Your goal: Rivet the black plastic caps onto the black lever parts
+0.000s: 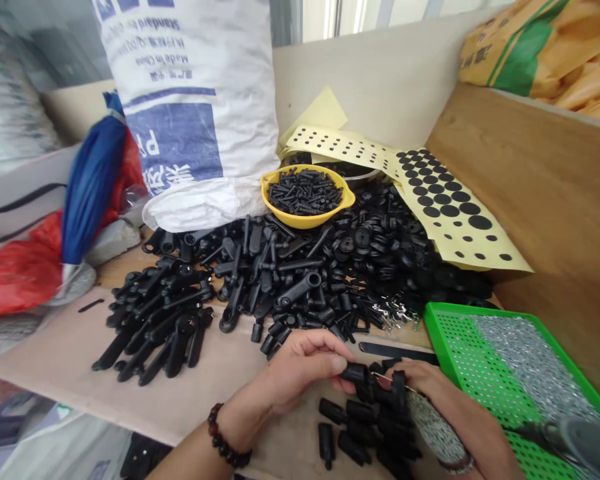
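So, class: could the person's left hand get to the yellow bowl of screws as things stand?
Probably yes. The left hand is busy with a small black part, but nothing stands between it and the yellow bowl, only the low heap of black parts.

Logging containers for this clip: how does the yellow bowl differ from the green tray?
The yellow bowl is round, solid-walled and sits far back among the black plastic parts; the green tray is flat, rectangular, perforated and lies near the right hand. The yellow bowl holds black screw-like pieces; the green tray holds small silvery metal bits. Both are plastic-looking and hold small hardware. The left hand pinches a small black cap.
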